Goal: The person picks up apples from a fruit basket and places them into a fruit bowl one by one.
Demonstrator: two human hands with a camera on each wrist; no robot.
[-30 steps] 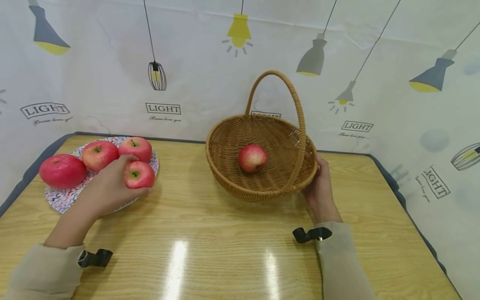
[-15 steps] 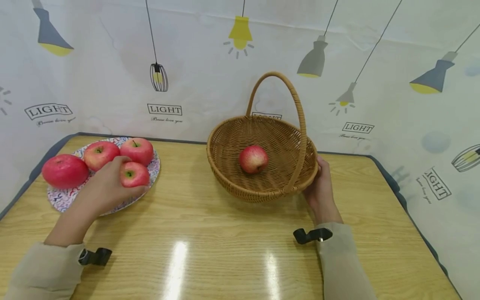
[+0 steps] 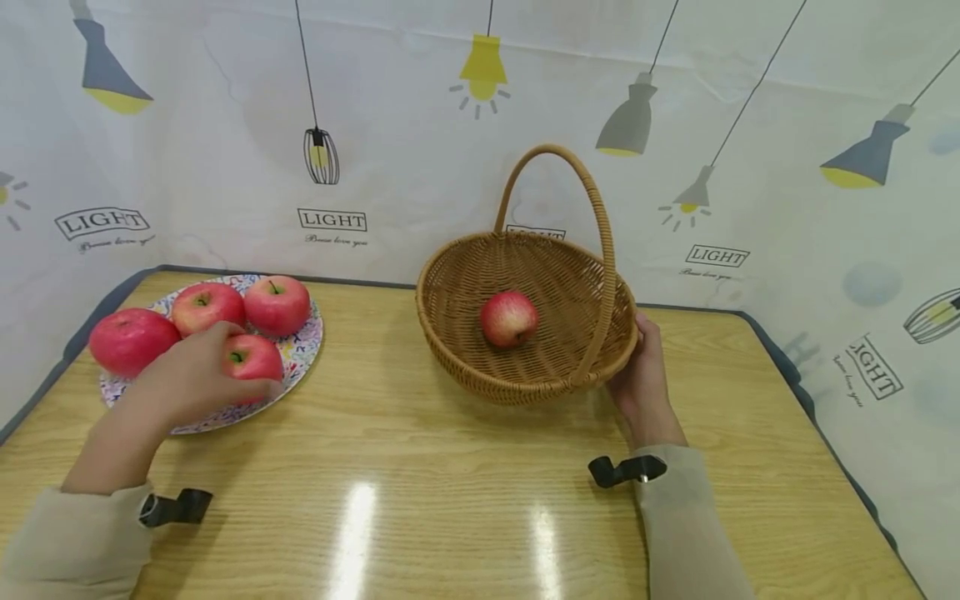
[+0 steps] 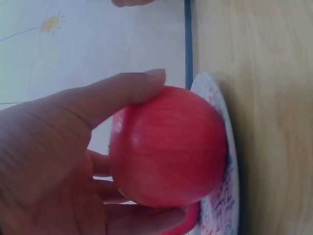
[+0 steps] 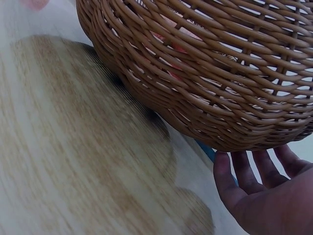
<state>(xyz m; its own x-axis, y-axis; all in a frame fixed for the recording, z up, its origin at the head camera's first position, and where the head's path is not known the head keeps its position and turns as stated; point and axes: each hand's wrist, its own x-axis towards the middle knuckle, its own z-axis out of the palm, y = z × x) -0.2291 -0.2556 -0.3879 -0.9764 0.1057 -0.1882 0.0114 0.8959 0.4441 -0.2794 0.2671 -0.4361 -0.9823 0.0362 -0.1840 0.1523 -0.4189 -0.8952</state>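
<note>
My left hand (image 3: 183,375) grips a red apple (image 3: 255,367) over the front of a patterned plate (image 3: 303,354). In the left wrist view, the thumb lies on one side of that apple and fingers on the other, with the plate's surface close against it. Several more red apples share the plate, among them a large one (image 3: 133,342) at its left. Right of centre stands a wicker basket (image 3: 465,375) with a single apple (image 3: 508,319) inside. My right hand (image 3: 641,379) touches the basket's right side; its extended fingertips (image 5: 239,159) meet the outer weave.
The basket's tall arched handle (image 3: 603,250) rises above its rim. A wooden table (image 3: 420,483) carries everything, and a light cloth printed with lamps (image 3: 420,108) hangs behind and at the sides. Black camera mounts (image 3: 176,507) sit on both wrists.
My left hand has moved left and slightly down with the apple, lowering it onto the plate's front area. The right hand keeps its place at the basket.
</note>
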